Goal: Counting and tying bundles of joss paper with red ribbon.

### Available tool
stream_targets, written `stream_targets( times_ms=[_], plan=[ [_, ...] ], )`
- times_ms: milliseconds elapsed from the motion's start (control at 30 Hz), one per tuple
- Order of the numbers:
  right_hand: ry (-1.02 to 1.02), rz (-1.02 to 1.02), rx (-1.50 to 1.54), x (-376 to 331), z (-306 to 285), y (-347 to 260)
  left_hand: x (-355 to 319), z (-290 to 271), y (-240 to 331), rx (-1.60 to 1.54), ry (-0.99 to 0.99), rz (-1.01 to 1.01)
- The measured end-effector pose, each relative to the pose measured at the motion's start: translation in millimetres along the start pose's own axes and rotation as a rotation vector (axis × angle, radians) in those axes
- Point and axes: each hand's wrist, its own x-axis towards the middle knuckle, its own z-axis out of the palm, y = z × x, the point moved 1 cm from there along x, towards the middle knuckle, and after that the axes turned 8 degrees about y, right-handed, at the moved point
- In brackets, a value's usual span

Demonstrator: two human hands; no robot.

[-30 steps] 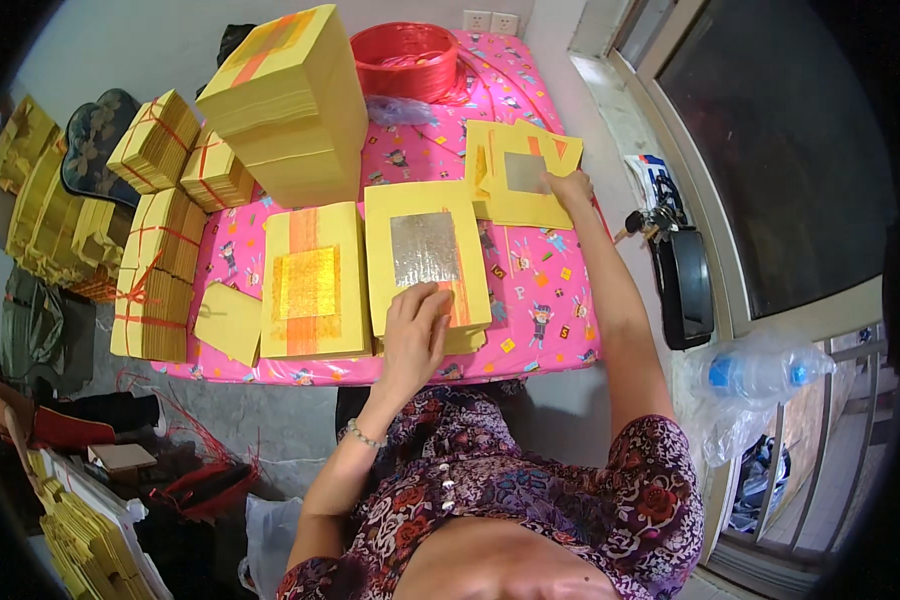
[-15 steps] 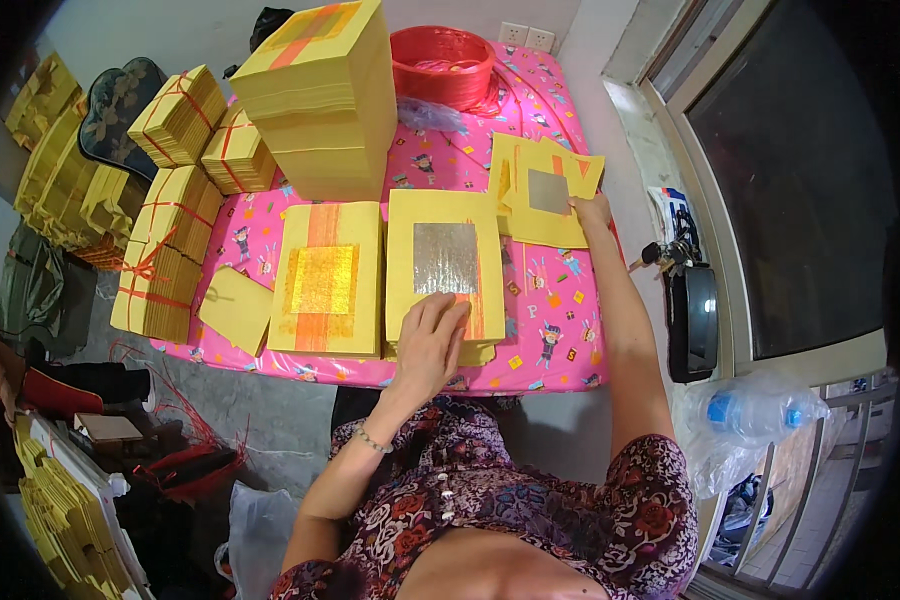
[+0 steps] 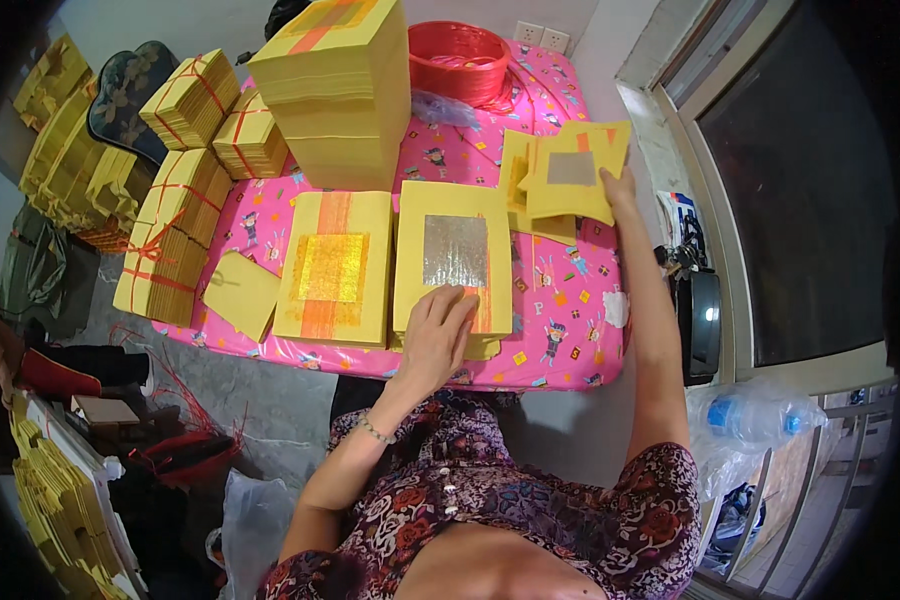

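Note:
On a pink patterned tabletop [image 3: 570,300] lie two flat stacks of yellow paper sheets. The stack with a silver foil square [image 3: 454,255] is under my left hand [image 3: 436,335], whose fingers press its near edge. Beside it on the left lies the stack with a gold foil square [image 3: 332,268]. My right hand [image 3: 618,186] holds a yellow sheet with a silver square [image 3: 574,175], lifted above a small loose pile of sheets [image 3: 522,190] at the right.
A tall stack of yellow paper [image 3: 338,95] stands at the back, with a red basket [image 3: 460,62] to its right. Bundles tied with red string [image 3: 175,230] line the table's left side. More bundles sit on the floor at left. A plastic bag with a bottle [image 3: 750,420] lies at right.
My right hand has lifted a silver-square sheet off the right-hand pile. My left hand stays on the near edge of the silver-square stack.

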Motion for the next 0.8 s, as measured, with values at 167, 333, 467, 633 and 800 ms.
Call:
stream_targets(
  times_ms=[167, 333, 467, 633, 800],
  plan=[
    [-0.110, 0.217, 0.596, 8, -36, -52, 1, 0, -2, -0.021, -0.014, -0.008],
    [-0.378, 0.253, 0.832, -61, -47, -148, 14, -26, 19, -0.134, 0.215, -0.083],
    [-0.460, 0.144, 0.724, -139, -38, -189, 32, -33, 34, 0.081, 0.467, 0.088],
    [-0.665, 0.214, 0.834, -210, -33, -229, 36, -61, 22, 0.239, 0.495, 0.027],
    [-0.769, 0.216, 0.775, -234, -52, -258, 35, -78, 0, 0.111, 0.462, 0.029]
  ],
)
